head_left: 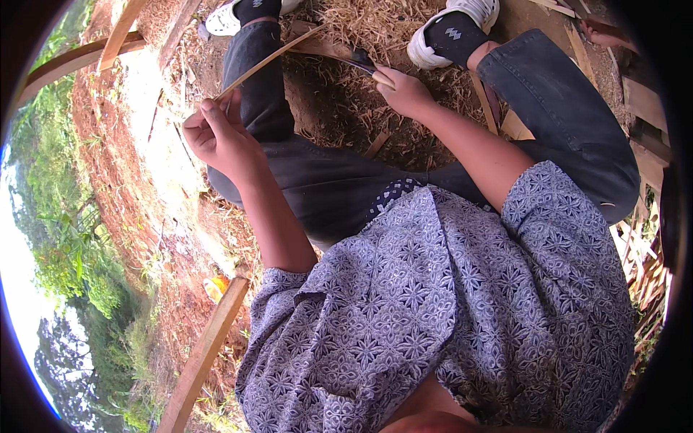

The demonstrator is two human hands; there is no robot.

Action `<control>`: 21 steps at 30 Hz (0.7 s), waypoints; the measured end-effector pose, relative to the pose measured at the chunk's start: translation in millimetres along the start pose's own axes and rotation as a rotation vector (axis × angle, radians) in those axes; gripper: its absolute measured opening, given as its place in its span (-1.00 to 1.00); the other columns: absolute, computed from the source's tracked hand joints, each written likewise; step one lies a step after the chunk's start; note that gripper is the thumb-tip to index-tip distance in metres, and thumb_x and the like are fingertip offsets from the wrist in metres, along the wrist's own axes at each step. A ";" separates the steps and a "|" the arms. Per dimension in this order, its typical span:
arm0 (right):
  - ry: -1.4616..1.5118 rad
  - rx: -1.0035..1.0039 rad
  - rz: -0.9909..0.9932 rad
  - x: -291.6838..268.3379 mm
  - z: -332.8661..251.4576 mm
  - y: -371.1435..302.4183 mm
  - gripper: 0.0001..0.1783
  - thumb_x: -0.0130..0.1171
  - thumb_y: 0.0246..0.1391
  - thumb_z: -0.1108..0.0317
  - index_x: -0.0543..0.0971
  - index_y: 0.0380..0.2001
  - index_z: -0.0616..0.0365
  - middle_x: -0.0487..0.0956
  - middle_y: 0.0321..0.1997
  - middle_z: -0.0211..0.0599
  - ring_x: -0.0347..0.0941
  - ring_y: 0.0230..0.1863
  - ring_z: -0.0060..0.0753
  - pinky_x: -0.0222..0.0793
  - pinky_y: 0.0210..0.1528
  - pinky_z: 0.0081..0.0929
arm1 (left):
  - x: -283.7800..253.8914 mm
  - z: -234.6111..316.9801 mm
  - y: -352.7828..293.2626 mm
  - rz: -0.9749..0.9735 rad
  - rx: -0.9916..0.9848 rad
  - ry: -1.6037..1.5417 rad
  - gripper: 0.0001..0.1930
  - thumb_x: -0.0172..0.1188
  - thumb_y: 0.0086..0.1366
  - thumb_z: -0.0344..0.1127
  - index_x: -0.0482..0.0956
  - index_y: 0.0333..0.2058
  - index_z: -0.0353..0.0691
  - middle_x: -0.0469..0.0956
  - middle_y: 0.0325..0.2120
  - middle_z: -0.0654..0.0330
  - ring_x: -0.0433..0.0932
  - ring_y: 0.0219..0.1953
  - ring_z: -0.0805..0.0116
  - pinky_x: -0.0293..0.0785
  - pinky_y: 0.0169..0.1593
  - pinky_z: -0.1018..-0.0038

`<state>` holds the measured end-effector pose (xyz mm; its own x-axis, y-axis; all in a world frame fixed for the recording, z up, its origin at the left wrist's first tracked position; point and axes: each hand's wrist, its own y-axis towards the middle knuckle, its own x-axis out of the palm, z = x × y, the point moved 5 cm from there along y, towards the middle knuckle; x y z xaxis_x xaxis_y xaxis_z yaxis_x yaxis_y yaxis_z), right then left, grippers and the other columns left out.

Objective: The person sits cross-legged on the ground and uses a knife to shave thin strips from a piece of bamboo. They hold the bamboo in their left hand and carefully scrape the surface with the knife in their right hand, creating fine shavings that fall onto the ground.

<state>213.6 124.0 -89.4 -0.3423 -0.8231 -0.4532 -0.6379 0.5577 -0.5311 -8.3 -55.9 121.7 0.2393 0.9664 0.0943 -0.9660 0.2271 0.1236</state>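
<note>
I'm pinching one thin, straight, tan wooden strip [271,62] between the thumb and fingertips of my left hand [220,138], left of upper centre; its far end is reaching up toward the top centre, crossing in front of my left shin. With my right hand [404,92], upper centre, I'm gripping one slim dark-bladed tool [364,68] by its pale handle, fingers closing round it. Blade is pointing left; can't tell what its tip is touching.

Markings: two black ankle socks [442,42], each showing a pale diamond motif. One small yellow-and-white object [215,288] is lying left of centre; too small to identify or read.

Counts: two white shoes [224,20] at the top edge, one blue-and-white patterned shirt [390,289] filling lower centre, one squared wooden beam [206,353] slanting at lower left. Straw-coloured shavings [368,27] are littering the ground between my feet. One co-worker's hand [608,36] is showing, upper right.
</note>
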 end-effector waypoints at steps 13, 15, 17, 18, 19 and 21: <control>0.654 -0.364 -0.273 -107.9 -122.5 -105.2 -0.51 0.13 0.35 0.07 0.54 0.15 0.20 0.61 -0.26 -0.47 0.50 -0.33 -0.66 0.51 -0.21 -0.60 | -9.9 76.5 -82.7 -0.113 -0.127 -0.403 -0.89 0.00 0.54 -0.31 0.43 -0.16 -0.19 0.58 -0.22 0.01 0.62 -0.10 0.17 0.64 0.07 0.29; 0.801 -0.454 -0.339 -139.5 -152.9 -149.1 -0.56 0.07 0.41 0.15 0.52 0.16 0.24 0.58 -0.32 -0.50 0.48 -0.35 -0.67 0.51 -0.19 -0.64 | -6.5 82.1 -90.3 -0.134 -0.135 -0.458 -0.91 0.06 0.51 -0.34 0.43 -0.19 -0.21 0.62 -0.25 0.07 0.67 -0.15 0.23 0.69 0.01 0.28; 0.833 -0.463 -0.240 -164.7 -150.2 -162.3 -0.57 0.09 0.40 0.15 0.54 0.14 0.25 0.58 -0.32 -0.48 0.50 -0.35 -0.67 0.53 -0.21 -0.63 | 1.8 81.4 -95.1 -0.185 -0.150 -0.497 -0.92 0.10 0.49 -0.36 0.44 -0.21 -0.22 0.64 -0.27 0.09 0.70 -0.18 0.25 0.71 -0.03 0.28; 0.852 -0.467 -0.195 -175.2 -148.0 -168.0 -0.58 0.10 0.40 0.16 0.55 0.12 0.25 0.59 -0.32 -0.47 0.50 -0.35 -0.67 0.55 -0.21 -0.63 | 4.8 80.9 -97.0 -0.217 -0.153 -0.500 -0.92 0.10 0.49 -0.37 0.45 -0.21 -0.22 0.65 -0.27 0.08 0.70 -0.18 0.25 0.72 -0.03 0.29; 0.803 -0.473 -0.139 -184.5 -146.0 -173.0 -0.60 0.10 0.40 0.17 0.56 0.10 0.25 0.59 -0.33 -0.47 0.51 -0.36 -0.67 0.55 -0.23 -0.63 | 8.8 81.1 -98.4 -0.248 -0.155 -0.502 -0.92 0.10 0.49 -0.37 0.45 -0.21 -0.22 0.66 -0.27 0.07 0.70 -0.19 0.25 0.72 -0.04 0.29; 0.707 -0.465 -0.033 -196.2 -139.1 -184.4 -0.63 0.11 0.39 0.19 0.59 0.06 0.26 0.59 -0.34 -0.46 0.52 -0.38 -0.66 0.55 -0.26 -0.64 | 18.0 80.6 -105.3 -0.293 -0.182 -0.484 -0.92 0.09 0.49 -0.36 0.45 -0.21 -0.22 0.65 -0.28 0.09 0.69 -0.18 0.25 0.71 -0.03 0.31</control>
<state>302.4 167.8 197.0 -0.5710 -0.7978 0.1938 -0.8208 0.5590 -0.1175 105.6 -72.1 190.1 0.4751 0.7046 0.5271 -0.8438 0.5347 0.0458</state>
